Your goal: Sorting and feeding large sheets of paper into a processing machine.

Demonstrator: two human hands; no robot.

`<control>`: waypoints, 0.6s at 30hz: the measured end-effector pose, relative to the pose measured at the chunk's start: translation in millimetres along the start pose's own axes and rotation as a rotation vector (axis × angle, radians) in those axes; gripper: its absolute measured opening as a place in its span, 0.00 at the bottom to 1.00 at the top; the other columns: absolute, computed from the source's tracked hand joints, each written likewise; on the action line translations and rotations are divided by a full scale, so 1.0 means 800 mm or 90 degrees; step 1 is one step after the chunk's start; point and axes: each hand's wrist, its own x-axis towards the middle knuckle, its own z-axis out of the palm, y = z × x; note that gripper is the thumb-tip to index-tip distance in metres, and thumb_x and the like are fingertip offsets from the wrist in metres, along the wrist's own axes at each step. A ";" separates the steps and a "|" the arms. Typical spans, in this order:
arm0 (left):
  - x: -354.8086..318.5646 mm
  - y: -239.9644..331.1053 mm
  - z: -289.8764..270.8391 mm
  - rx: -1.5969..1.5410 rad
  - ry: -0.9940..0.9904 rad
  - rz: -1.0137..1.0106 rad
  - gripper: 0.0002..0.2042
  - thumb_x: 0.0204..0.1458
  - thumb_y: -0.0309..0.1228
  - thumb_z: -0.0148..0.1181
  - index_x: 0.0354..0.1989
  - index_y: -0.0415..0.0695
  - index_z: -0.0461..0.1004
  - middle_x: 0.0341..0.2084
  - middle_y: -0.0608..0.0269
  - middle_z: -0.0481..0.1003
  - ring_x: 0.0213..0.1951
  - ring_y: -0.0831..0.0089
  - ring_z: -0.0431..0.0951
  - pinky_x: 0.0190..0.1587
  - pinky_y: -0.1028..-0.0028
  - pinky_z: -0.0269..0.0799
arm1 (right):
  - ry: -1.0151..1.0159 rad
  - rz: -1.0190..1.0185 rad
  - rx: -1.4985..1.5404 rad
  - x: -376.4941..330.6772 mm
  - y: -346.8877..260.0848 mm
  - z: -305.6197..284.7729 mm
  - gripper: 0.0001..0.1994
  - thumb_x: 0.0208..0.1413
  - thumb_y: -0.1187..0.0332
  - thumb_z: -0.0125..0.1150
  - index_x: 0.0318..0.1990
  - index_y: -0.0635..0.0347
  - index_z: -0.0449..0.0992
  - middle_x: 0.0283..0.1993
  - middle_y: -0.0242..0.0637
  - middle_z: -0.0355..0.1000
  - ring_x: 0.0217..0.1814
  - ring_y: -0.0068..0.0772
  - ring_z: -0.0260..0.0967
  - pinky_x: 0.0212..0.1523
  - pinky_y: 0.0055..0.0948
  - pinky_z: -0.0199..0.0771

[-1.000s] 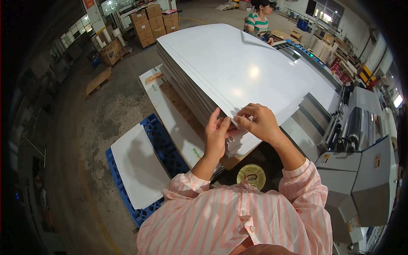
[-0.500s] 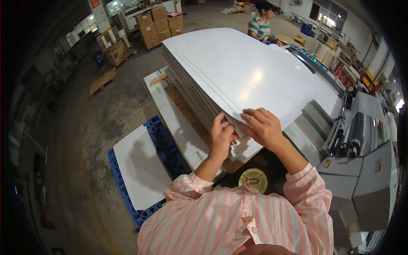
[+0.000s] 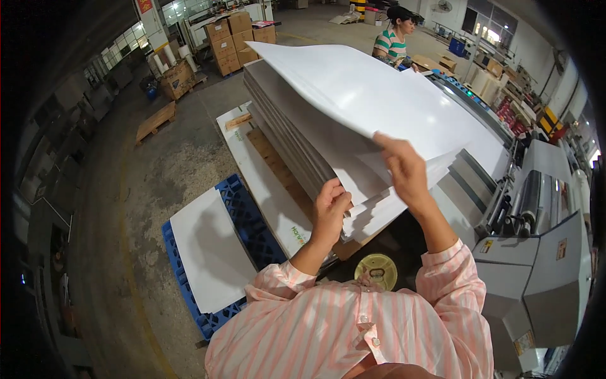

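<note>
I see my right hand [image 3: 404, 165], frame centre-right, pinched shut on the near corner of the top sheets [image 3: 372, 95], lifting them so they curve up and away from the paper stack [image 3: 297, 136] toward the upper middle of the frame. My left hand [image 3: 329, 208], just below centre, is curled closed on the near corner of the stack, fingers on the fanned-out lower sheets; the two hands are near each other but apart. The stack is tall, white on top with grey edges, and takes up the centre and upper centre. It sits on a white board [image 3: 265, 183] running from centre toward lower centre. Left of that, in the lower left, there's a blue plastic pallet [image 3: 246, 218] with a single white sheet [image 3: 211, 249] lying flat on it. A round yellow tin lid [image 3: 376, 270] sits low centre, just above my striped pink shirt [image 3: 353, 331]. A grey machine [image 3: 536, 252] fills the right edge. Another person in a striped top [image 3: 392, 43] stands at the top centre behind the stack. Cardboard boxes [image 3: 228, 36] are stacked in the upper left.
</note>
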 end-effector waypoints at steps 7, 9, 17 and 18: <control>0.002 0.014 -0.001 -0.096 -0.019 -0.056 0.12 0.52 0.23 0.52 0.45 0.36 0.66 0.33 0.64 0.72 0.33 0.81 0.71 0.36 0.80 0.71 | -0.252 -0.040 -0.169 -0.039 0.011 0.004 0.17 0.52 0.63 0.56 0.49 0.53 0.72 0.47 0.40 0.70 0.50 0.42 0.64 0.48 0.36 0.64; 0.001 0.024 0.002 -0.026 -0.030 -0.009 0.12 0.53 0.25 0.52 0.45 0.36 0.68 0.35 0.63 0.73 0.34 0.80 0.72 0.36 0.79 0.71 | -0.250 -0.108 -0.171 -0.044 0.008 0.003 0.20 0.51 0.57 0.57 0.49 0.55 0.71 0.52 0.41 0.67 0.55 0.46 0.61 0.54 0.41 0.58; -0.010 0.057 -0.018 0.764 -0.205 0.352 0.17 0.42 0.29 0.62 0.43 0.41 0.73 0.49 0.55 0.69 0.55 0.55 0.60 0.54 0.62 0.60 | -0.045 0.358 0.223 0.006 0.024 -0.003 0.20 0.58 0.54 0.51 0.42 0.64 0.74 0.38 0.33 0.72 0.39 0.29 0.67 0.41 0.27 0.66; -0.014 0.057 -0.016 0.799 -0.226 0.325 0.18 0.41 0.30 0.62 0.44 0.41 0.73 0.51 0.56 0.67 0.57 0.54 0.59 0.57 0.61 0.57 | 0.021 0.425 0.355 0.020 0.014 -0.012 0.21 0.59 0.53 0.50 0.40 0.66 0.74 0.35 0.31 0.72 0.36 0.25 0.67 0.37 0.24 0.66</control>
